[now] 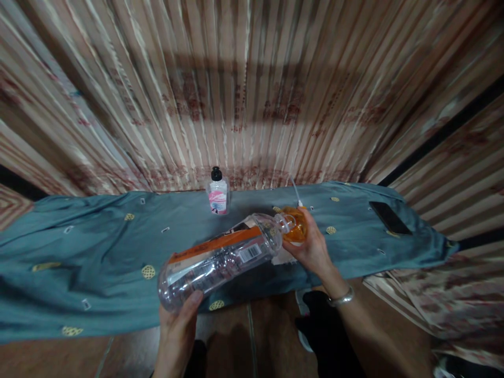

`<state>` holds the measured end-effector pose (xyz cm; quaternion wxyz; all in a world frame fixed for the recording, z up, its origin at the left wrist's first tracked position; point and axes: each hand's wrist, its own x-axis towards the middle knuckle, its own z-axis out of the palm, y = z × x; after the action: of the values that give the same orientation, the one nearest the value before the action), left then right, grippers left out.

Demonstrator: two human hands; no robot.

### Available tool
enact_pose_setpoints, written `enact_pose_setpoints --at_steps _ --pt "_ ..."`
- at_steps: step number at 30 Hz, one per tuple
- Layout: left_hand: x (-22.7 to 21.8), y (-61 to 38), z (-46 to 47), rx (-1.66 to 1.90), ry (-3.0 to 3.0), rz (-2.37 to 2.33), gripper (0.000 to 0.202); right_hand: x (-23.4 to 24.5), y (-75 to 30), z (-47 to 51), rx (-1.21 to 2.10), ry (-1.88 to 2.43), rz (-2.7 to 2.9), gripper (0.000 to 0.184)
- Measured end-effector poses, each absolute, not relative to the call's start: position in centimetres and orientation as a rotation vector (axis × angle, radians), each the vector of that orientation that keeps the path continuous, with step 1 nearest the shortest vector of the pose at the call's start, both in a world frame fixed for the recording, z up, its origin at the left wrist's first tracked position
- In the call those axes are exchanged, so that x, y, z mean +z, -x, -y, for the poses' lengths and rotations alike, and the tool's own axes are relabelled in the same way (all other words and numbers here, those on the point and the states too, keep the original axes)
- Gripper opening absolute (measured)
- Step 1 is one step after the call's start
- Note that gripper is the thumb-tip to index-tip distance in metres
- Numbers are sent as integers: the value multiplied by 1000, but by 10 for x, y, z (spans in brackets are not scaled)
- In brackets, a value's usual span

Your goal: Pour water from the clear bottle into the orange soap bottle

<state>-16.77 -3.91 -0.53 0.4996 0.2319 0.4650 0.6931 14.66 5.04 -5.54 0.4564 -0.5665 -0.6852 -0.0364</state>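
Note:
My left hand (179, 325) grips the base of a large clear plastic bottle (220, 257) with an orange label. The bottle is tipped almost flat, its mouth pointing right. My right hand (313, 247) is wrapped round a small container of orange liquid (295, 224), and the bottle's mouth meets it. A thin white tube (296, 191) rises from the orange container. Both are held just above a table draped in a teal cloth (98, 247).
A small clear bottle with a black cap and pink label (218, 194) stands at the table's far edge. A dark phone (389, 217) lies on the cloth at the right. Striped curtains (252, 94) hang close behind. A dark shoe (315, 315) shows on the brown floor below.

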Motion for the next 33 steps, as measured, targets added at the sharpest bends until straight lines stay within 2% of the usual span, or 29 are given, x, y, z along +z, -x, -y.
enact_pose_setpoints --at_steps 33 --pt "-17 173 39 1657 -630 -1189 95 -55 -143 -52 -122 1406 1715 101"
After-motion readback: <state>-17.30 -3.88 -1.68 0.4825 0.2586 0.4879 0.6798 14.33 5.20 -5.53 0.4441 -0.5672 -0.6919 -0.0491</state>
